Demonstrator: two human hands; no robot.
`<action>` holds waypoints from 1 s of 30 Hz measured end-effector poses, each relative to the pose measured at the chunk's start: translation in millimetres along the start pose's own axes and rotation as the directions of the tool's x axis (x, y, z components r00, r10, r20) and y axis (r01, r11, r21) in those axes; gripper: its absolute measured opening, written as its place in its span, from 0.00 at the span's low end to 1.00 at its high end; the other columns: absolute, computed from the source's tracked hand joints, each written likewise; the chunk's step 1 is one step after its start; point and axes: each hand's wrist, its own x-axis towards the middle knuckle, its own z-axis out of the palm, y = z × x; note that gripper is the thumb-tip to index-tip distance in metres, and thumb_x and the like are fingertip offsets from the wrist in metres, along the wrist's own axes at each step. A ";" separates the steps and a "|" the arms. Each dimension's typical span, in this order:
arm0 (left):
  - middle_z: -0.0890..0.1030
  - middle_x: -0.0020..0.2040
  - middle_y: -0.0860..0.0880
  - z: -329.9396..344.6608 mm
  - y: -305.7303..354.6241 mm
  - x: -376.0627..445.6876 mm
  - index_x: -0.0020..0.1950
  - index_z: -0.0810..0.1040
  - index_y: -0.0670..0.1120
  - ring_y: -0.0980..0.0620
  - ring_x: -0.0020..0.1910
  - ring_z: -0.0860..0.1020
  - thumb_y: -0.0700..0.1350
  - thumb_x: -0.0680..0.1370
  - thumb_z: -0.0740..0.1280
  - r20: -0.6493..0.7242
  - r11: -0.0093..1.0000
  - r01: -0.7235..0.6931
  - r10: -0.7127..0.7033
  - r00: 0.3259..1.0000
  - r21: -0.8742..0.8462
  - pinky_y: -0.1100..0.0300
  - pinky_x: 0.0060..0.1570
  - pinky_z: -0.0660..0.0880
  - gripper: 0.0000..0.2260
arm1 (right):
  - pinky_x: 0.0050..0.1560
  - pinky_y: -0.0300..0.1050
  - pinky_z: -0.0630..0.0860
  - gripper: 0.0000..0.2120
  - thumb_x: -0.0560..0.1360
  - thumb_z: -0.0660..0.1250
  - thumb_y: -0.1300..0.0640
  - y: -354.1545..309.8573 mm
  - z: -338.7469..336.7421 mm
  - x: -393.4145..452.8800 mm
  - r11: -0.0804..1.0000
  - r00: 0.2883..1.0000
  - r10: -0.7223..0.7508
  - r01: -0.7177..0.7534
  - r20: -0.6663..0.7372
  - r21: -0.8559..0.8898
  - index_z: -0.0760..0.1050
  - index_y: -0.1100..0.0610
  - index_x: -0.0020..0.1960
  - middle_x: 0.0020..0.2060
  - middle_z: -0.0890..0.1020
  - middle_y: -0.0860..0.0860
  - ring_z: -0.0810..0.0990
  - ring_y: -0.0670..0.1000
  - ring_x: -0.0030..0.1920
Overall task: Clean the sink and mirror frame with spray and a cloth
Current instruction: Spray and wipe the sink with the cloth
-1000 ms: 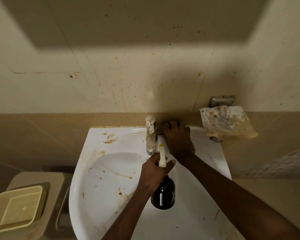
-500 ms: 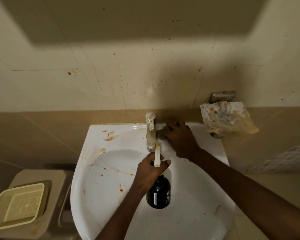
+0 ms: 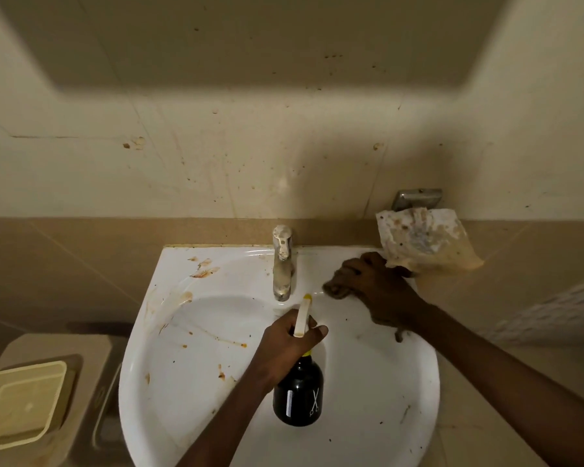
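**Stains lie at ten o'clock; cloth hand works at two**

Stains, brown and orange, streak the white ceramic sink (image 3: 368,365) along its rim and bowl wall from nine to eleven o'clock. At centre, the left hand (image 3: 289,345) is wrapped round the neck of a black spray bottle (image 3: 298,394), its cream nozzle (image 3: 301,315) running toward twelve o'clock at the dull metal tap (image 3: 281,261). The right hand (image 3: 373,284) presses a dark cloth (image 3: 334,288) flat against the rim at two o'clock (fingers curled over it, grip unclear). Stains therefore sit nearer the left hand; I judge spraying them needs the nozzle swung leftward. A stained crumpled paper (image 3: 425,241) hangs on the wall beyond.
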 end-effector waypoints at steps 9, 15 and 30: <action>0.80 0.36 0.49 5.4 2.2 1.7 0.41 0.79 0.47 0.51 0.40 0.81 0.57 0.68 0.72 0.043 0.999 -0.045 0.045 0.998 0.004 0.54 0.48 0.78 0.14 | 0.51 0.47 0.71 0.21 0.68 0.63 0.60 -0.5 3.8 5.9 0.991 0.991 -0.133 0.133 -0.031 -0.006 0.75 0.50 0.60 0.55 0.77 0.52 0.73 0.55 0.54; 0.79 0.37 0.55 10.9 -1.3 -2.2 0.44 0.79 0.52 0.57 0.39 0.78 0.62 0.65 0.71 0.242 0.995 -0.018 -0.007 0.970 0.102 0.58 0.48 0.75 0.17 | 0.44 0.42 0.71 0.26 0.61 0.73 0.66 -5.6 -12.0 -5.2 0.995 0.995 -0.095 0.095 0.018 0.000 0.77 0.54 0.58 0.54 0.78 0.54 0.77 0.57 0.48; 0.80 0.36 0.52 20.0 35.4 32.5 0.43 0.78 0.48 0.55 0.38 0.78 0.50 0.74 0.73 0.092 0.992 -0.112 0.107 0.990 0.051 0.60 0.43 0.75 0.08 | 0.44 0.53 0.73 0.19 0.70 0.55 0.60 -9.8 9.0 -33.4 0.972 0.970 0.183 -0.203 -0.157 -0.119 0.75 0.49 0.57 0.52 0.77 0.51 0.74 0.58 0.49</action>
